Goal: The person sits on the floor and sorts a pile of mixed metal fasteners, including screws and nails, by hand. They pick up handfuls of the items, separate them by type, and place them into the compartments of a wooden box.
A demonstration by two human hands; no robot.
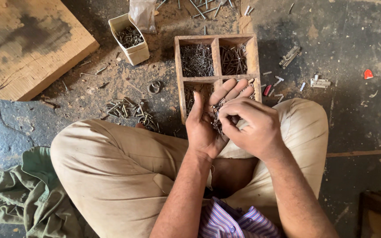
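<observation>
Big slab of rough, pale timber lies flat at upper left on a dusty, cracked dark floor, and a crumpled olive-green cloth is bunched beside the person's knee. Dead centre, a square wooden tray split into four compartments sits just beyond the crossed legs, the far two packed with thin dark nails lying mostly lengthwise away from the person. Over its near edge, the left hand is palm up, fingers spread flat and pointing away, cradling a tangled clump of small dark nails pointing every way, so no single axis to call. The right hand curls over it, fingertips pinched into the clump; what exactly they grip, can't tell. To the left, a cream plastic tub of screws, tilted, then a loose scatter of metal bits and a small metal ring.
</observation>
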